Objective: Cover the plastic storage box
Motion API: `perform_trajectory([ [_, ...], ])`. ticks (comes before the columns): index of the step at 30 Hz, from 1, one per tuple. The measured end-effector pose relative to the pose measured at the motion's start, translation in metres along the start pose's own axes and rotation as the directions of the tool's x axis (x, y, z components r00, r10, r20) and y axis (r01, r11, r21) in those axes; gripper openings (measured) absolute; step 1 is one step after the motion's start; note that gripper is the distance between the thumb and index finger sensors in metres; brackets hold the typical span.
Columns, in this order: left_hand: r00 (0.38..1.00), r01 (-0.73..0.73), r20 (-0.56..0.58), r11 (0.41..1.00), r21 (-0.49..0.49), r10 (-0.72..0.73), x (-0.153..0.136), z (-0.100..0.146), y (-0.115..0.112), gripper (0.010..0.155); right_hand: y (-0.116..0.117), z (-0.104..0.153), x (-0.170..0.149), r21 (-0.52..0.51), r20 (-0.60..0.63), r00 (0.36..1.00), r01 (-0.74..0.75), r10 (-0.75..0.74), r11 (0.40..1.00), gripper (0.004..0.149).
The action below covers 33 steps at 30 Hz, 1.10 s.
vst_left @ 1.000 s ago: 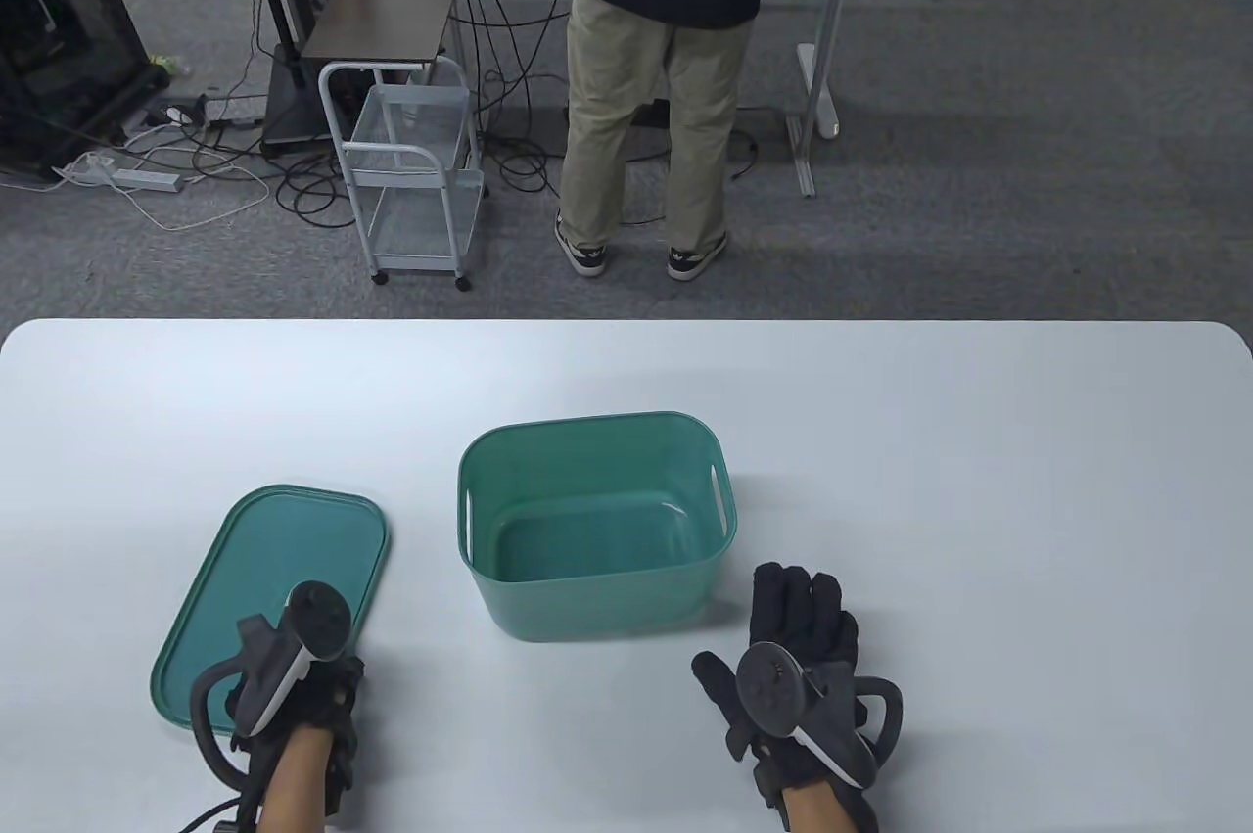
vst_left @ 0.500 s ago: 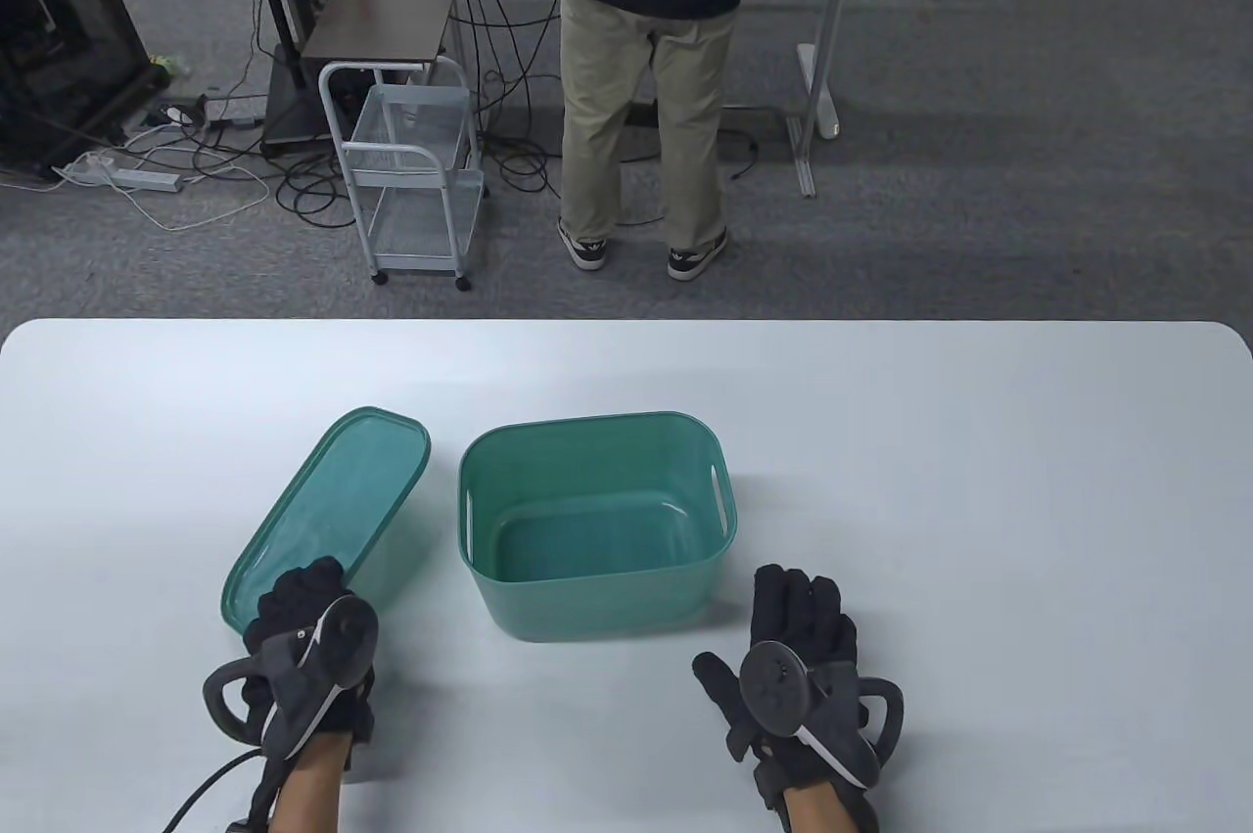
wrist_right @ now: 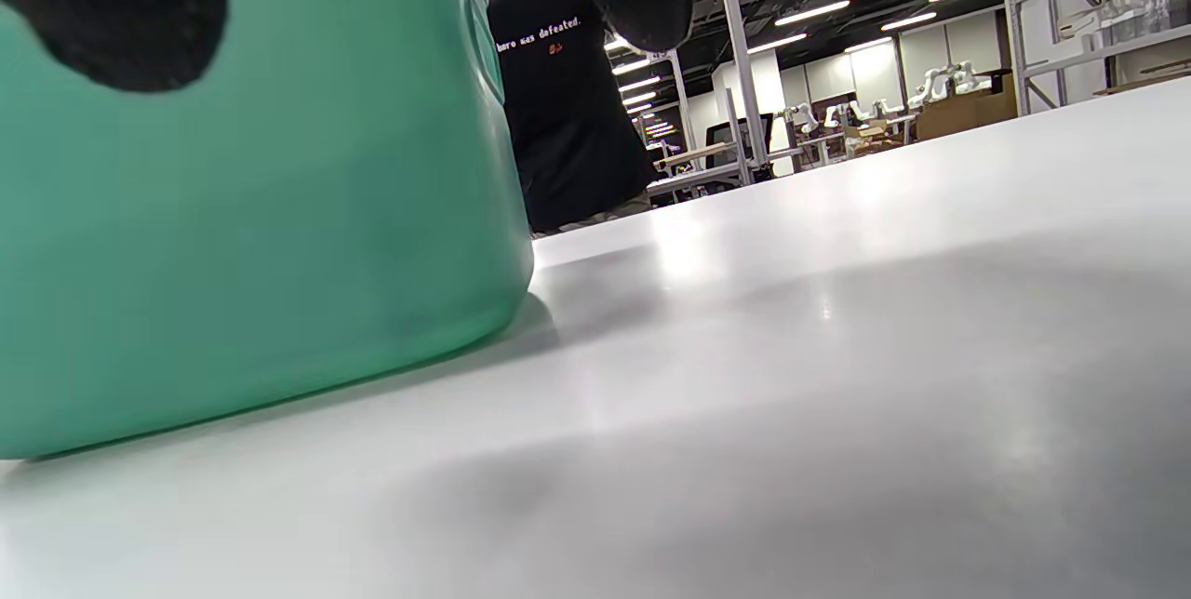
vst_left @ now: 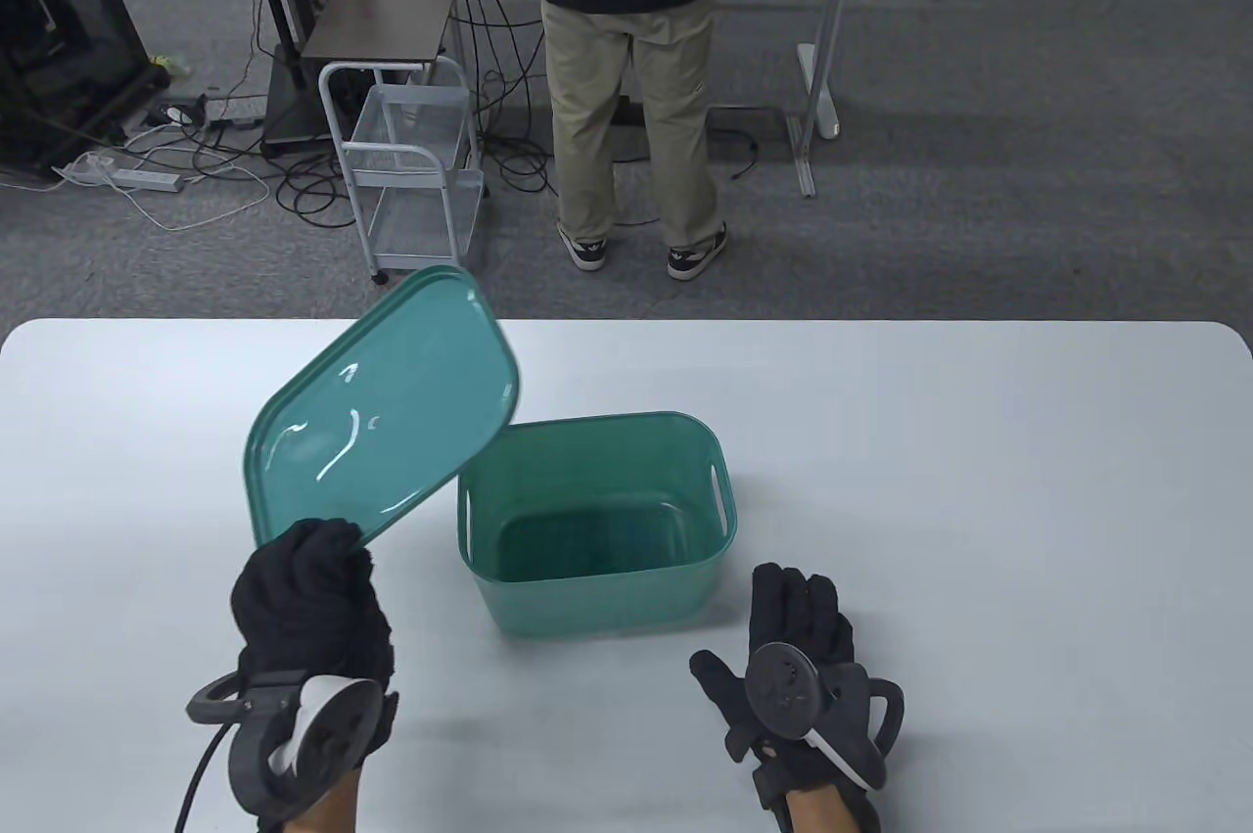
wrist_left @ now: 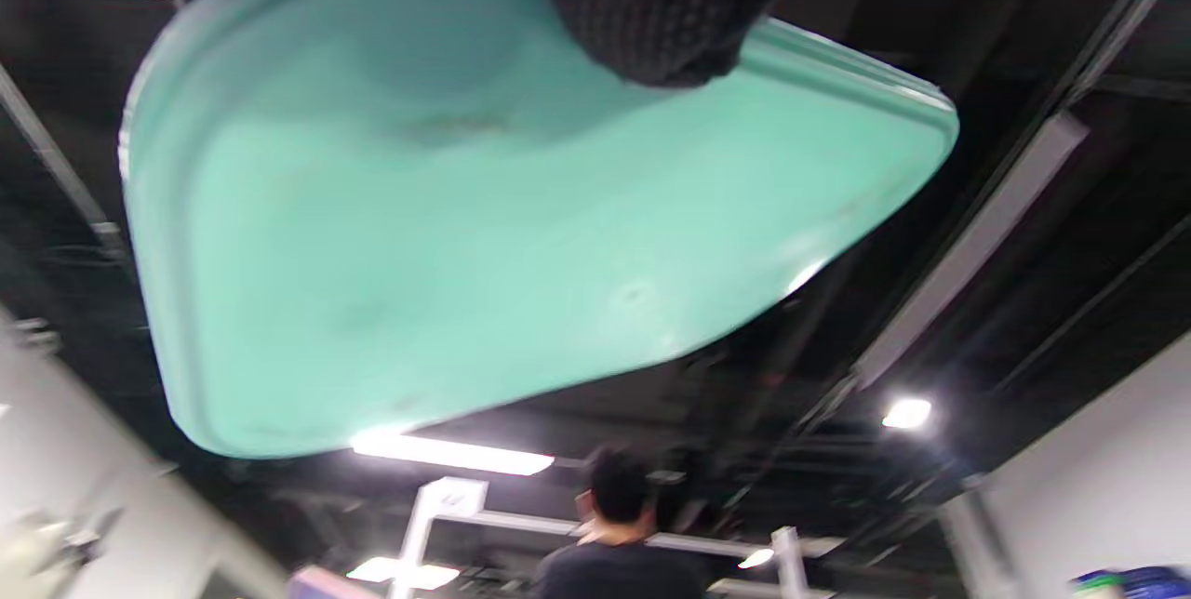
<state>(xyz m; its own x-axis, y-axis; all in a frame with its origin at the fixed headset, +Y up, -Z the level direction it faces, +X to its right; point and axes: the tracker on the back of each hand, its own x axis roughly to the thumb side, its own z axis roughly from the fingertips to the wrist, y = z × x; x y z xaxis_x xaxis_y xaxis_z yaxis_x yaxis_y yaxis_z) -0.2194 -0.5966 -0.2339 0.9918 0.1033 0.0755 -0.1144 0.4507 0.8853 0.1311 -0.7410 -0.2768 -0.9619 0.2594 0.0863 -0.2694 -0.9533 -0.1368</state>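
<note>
Lifted off the tabletop (vst_left: 979, 441) since half a second ago, one green lid (vst_left: 387, 407) now tilts in the air, gripped at its near edge by the left hand (vst_left: 308, 593), overhanging the left rim of the single open storage box (vst_left: 597, 520). Just right of the box, the right hand (vst_left: 798, 647) rests flat, fingers spread, holding nothing.

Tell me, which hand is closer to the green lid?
The left. The left hand grips the lid by its near edge, holding it tilted above the table. The right hand rests flat on the table, right of the box.
</note>
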Motion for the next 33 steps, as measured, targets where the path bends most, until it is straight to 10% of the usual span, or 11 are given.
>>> perform_trajectory([
  [8, 0.967, -0.125, 0.230, 0.990, 0.058, 0.109, 0.085, -0.003, 0.005, 0.048, 0.000, 0.000, 0.000, 0.006, 0.000, 1.000, 0.007, -0.007, 1.000, 0.102],
  [23, 0.968, -0.082, 0.235, 0.996, -0.043, 0.089, 0.056, 0.029, -0.025, 0.047, -0.001, 0.001, -0.004, -0.043, -0.021, 0.998, 0.060, -0.061, 0.997, 0.102],
  [33, 0.972, -0.097, 0.208, 0.993, -0.069, 0.110, 0.045, 0.037, -0.034, 0.047, -0.046, 0.001, -0.008, -0.457, -0.004, 0.957, 0.256, -0.290, 0.852, 0.098],
])
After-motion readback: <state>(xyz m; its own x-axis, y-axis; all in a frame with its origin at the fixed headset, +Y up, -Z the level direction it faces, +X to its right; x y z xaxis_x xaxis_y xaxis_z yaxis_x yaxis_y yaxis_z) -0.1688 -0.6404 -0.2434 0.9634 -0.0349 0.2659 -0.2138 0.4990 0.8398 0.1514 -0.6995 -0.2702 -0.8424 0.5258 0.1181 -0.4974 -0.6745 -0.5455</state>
